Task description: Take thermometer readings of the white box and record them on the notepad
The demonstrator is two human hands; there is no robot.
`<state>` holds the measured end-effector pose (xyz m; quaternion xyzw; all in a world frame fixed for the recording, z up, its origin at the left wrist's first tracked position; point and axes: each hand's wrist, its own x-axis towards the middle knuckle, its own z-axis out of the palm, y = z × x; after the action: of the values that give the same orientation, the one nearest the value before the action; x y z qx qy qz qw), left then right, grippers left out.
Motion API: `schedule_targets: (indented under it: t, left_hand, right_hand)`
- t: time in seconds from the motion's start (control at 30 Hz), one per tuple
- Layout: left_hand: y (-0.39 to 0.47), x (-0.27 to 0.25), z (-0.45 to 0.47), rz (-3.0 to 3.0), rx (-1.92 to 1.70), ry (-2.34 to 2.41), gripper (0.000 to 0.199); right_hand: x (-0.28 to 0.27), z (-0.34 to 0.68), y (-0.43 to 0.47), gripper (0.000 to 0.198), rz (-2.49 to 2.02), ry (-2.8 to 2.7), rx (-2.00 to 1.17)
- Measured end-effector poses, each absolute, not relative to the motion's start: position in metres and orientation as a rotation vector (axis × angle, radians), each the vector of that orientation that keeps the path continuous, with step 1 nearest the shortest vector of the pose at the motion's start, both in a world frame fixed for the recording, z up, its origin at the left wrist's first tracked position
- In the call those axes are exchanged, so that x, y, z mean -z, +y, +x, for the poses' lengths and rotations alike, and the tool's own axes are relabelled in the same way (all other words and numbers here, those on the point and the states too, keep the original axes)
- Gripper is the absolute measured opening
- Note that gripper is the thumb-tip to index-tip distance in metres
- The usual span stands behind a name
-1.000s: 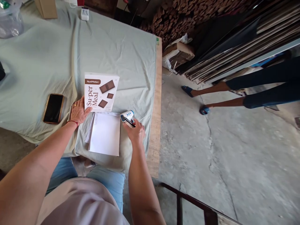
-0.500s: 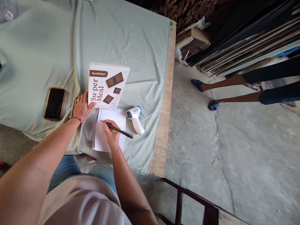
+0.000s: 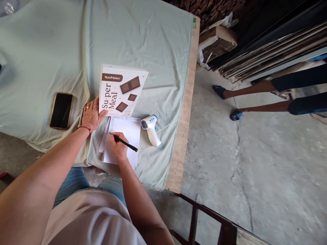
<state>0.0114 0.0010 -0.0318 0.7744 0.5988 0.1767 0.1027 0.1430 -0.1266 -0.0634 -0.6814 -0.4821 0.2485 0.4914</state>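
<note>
Right hand: we had moved the right hand [image 3: 119, 145] from beside the thermometer [image 3: 151, 131] to the paper [image 3: 131, 131], fingers closed around a black pen [image 3: 127, 144]; its tip pointed to the sheet's left part, contact too small to tell.
Thermometer: it lay just right of the paper, untouched, leaving that hand only pen and page to manage.
NutriMotion box: our left hand [image 3: 92, 115] clamped its lower left corner, thumb on the front, other fingers partly hidden; the box sat at the paper's far end, its printed face towards us.
Phone: it lay left of our left hand, apart from it [image 3: 61, 111].
Wooden edge: this bounded us on the right [image 3: 182, 143], a strip of cloth [image 3: 166, 136] separating it from the thermometer.
Room: cloth stretched beyond the box; nearer us, the paper approached the table's edge.
</note>
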Motion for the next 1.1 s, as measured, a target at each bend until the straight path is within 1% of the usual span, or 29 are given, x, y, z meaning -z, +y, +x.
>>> schedule_targets:
  t: [0.2, 0.7, 1.1]
  left_hand:
    - [0.0, 0.0313, 0.0112, 2.289, -0.529, 1.755, 0.082]
    - [0.0007, 0.0308, 0.0112, 2.286, -0.534, 1.751, 0.088]
    - [0.0, 0.0289, 0.0114, 2.263, -0.522, 1.762, 0.083]
  right_hand:
    - [0.0659, 0.1426, -0.1261, 0.018, -1.656, -1.23, -0.561]
    - [0.0641, 0.1442, -0.1269, 0.018, -1.656, -1.208, -0.581]
    - [0.0636, 0.1447, -0.1265, 0.018, -1.642, -1.227, -0.601]
